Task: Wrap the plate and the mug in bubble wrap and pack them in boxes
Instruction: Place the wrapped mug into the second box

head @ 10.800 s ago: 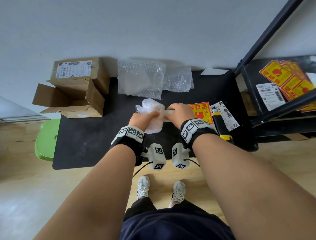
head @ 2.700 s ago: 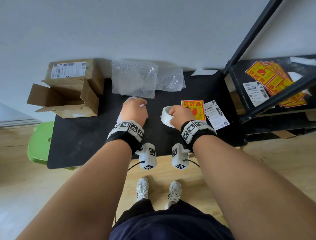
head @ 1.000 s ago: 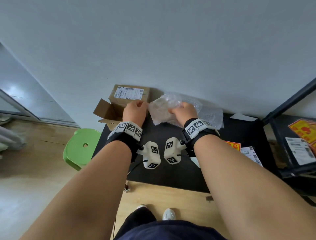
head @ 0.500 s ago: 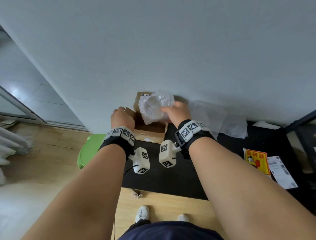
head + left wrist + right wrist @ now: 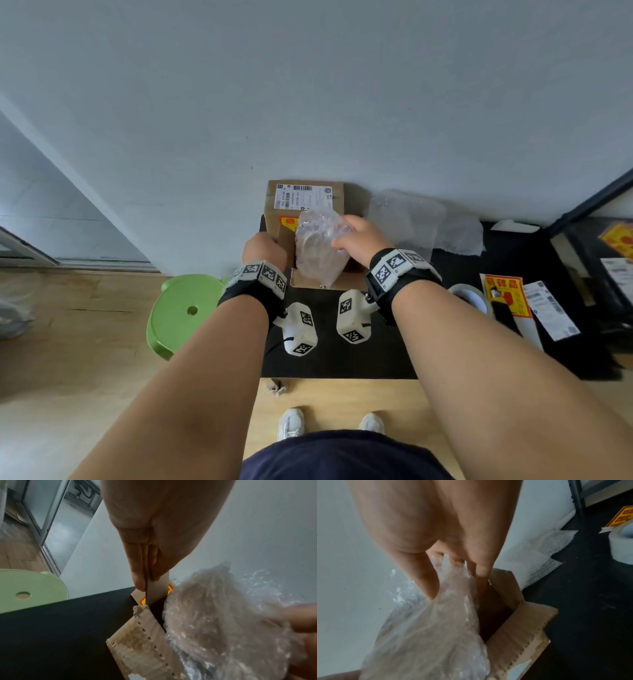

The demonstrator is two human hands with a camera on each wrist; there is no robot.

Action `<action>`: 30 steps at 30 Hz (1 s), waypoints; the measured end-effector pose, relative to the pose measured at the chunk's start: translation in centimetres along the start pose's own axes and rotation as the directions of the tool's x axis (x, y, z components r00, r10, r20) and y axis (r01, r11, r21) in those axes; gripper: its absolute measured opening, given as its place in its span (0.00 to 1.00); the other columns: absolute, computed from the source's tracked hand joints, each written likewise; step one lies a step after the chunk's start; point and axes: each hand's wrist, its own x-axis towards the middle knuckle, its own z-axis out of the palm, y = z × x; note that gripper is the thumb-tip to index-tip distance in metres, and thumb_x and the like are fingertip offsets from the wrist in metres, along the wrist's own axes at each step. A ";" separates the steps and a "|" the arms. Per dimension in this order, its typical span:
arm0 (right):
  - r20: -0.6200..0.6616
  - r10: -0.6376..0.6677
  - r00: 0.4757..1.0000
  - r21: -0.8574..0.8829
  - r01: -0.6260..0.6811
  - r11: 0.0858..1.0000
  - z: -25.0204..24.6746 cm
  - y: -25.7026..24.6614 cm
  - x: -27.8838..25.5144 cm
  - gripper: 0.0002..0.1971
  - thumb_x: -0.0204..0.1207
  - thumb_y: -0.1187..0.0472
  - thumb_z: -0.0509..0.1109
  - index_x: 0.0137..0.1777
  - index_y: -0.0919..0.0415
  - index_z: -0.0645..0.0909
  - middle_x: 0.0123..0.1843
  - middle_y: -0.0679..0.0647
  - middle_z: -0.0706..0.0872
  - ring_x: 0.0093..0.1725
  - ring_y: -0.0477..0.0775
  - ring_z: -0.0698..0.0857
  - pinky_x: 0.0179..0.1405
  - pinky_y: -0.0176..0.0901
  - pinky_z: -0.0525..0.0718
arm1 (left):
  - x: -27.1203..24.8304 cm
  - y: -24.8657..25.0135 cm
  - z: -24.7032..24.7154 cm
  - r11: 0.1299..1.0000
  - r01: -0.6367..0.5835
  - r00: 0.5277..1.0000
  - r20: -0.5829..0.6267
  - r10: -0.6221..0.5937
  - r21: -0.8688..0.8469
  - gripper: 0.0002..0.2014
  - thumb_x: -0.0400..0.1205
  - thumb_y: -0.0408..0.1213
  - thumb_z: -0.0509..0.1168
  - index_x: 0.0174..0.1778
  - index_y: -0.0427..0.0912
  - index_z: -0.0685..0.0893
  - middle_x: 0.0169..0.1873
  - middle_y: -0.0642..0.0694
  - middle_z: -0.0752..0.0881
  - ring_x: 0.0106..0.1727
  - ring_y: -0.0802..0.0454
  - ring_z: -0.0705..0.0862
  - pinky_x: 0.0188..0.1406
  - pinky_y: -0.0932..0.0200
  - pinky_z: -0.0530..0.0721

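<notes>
A bubble-wrapped bundle (image 5: 320, 246) with a round pale shape inside stands on edge, its lower part down in the open cardboard box (image 5: 329, 282). My right hand (image 5: 356, 236) grips the bundle's top, thumb on one side and fingers on the other (image 5: 455, 585). In the right wrist view the bundle (image 5: 428, 635) fills the box's mouth beside the box wall (image 5: 522, 628). My left hand (image 5: 265, 250) pinches the box's upright left flap (image 5: 157, 588) between thumb and fingers (image 5: 145, 582). What lies deeper in the box is hidden.
A closed labelled box (image 5: 305, 198) stands against the wall behind the open one. Loose bubble wrap (image 5: 407, 219) lies to the right, then a tape roll (image 5: 471, 298) and stickers (image 5: 505, 294). A green stool (image 5: 181, 311) sits left of the black table; a black shelf frame (image 5: 589, 202) stands at the right.
My right hand carried the wrapped bundle left from the wall and lowered it into the open box. My left hand took hold of the box's left flap.
</notes>
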 end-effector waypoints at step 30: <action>0.082 0.120 0.989 -0.441 -0.072 0.895 -1.8 5.8 2.8 0.18 0.85 0.62 0.56 0.74 0.57 0.68 0.60 0.61 0.83 0.56 0.61 0.83 0.48 0.48 0.77 | -3.4 1.5 6.1 0.879 -0.286 0.931 -0.105 0.349 0.383 0.32 0.76 0.29 0.65 0.78 0.43 0.67 0.79 0.43 0.67 0.82 0.41 0.59 0.83 0.45 0.55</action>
